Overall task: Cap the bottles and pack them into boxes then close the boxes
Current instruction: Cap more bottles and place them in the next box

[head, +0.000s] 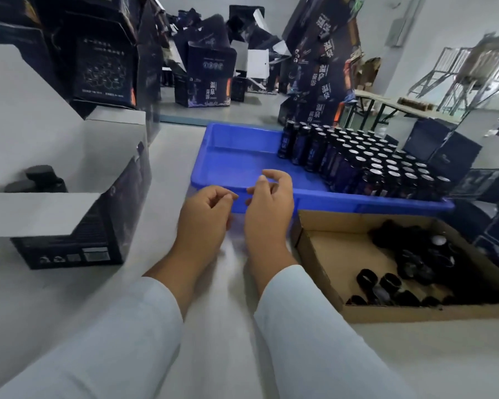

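Work surface: a pale grey table (167,156). The left hand (206,217) and right hand (268,203) hover side by side at the near rim of the blue tray (236,165), fingers loosely curled, holding nothing. Uncapped bottles (366,165) stand packed in the tray's right half. Black caps (409,272) lie in a cardboard tray (337,254) at right. An open dark box (78,214) stands at left, apparently holding capped bottles. Further dark boxes (211,73) are stacked behind.

I see the blue plastic tray (228,165) ahead of my hands, uncapped dark glass bottles (366,162) crowding its right side. The shallow brown cardboard tray (329,254) of black caps (401,272) lies right, the open dark printed carton (78,208) left.
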